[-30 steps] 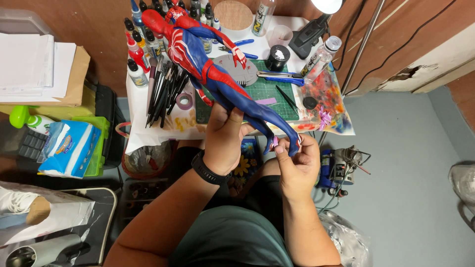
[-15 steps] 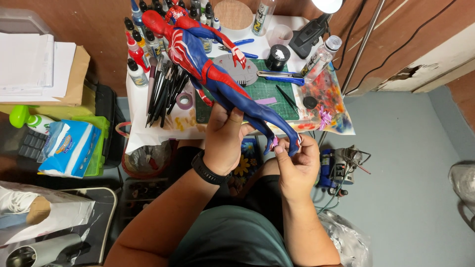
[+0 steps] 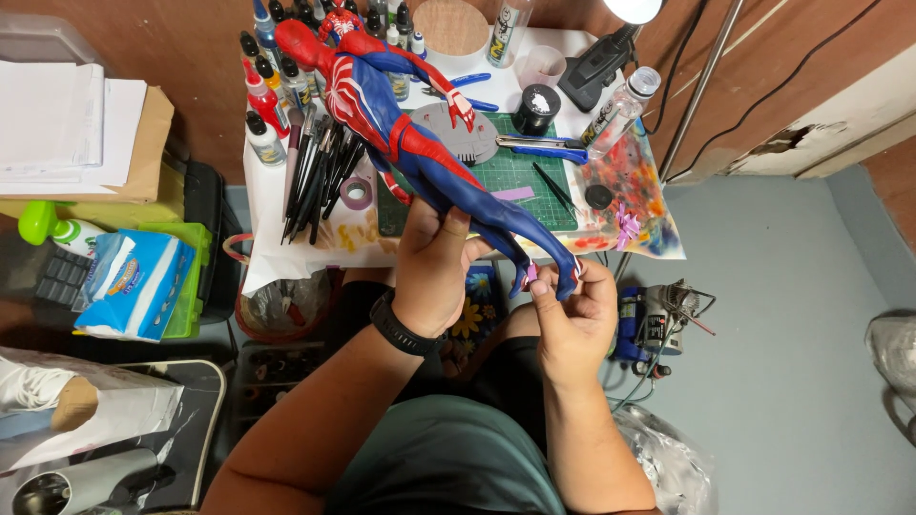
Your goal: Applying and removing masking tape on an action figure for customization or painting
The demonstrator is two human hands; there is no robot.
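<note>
at the far left a stack of white papers [image 3: 57, 119] lies on a brown envelope, and below it a blue-and-white tissue pack [image 3: 134, 284] rests in a green tray. next comes the small white surface [image 3: 262, 257], with paint bottles [image 3: 262, 95] in a row at its back-left and a fan of dark brushes [image 3: 320, 181] just beside a green cutting mat [image 3: 520, 176].

the red-and-blue action figure [image 3: 401, 133] is held above the surface, head toward the bottles, legs slanting down to the right. the left hand [image 3: 434, 262], with a black watch at the wrist, is closed around the figure's thigh from below, thumb on top. the right hand [image 3: 572, 310] is curled shut at the figure's foot, fingertips pinching a small pale-pink piece [image 3: 530, 275] there; whether that is tape or putty cannot be told.

against the pictures from a second and half a second back, almost nothing has shifted: both grips, the figure's tilt and the things on the surface match. the work at the foot reads as slow, fine fingering rather than a big move.

further right stand a clear bottle [image 3: 620, 105] and a paint-spattered sheet [image 3: 634, 195], then a small compressor [image 3: 654, 319] on the grey floor.
</note>
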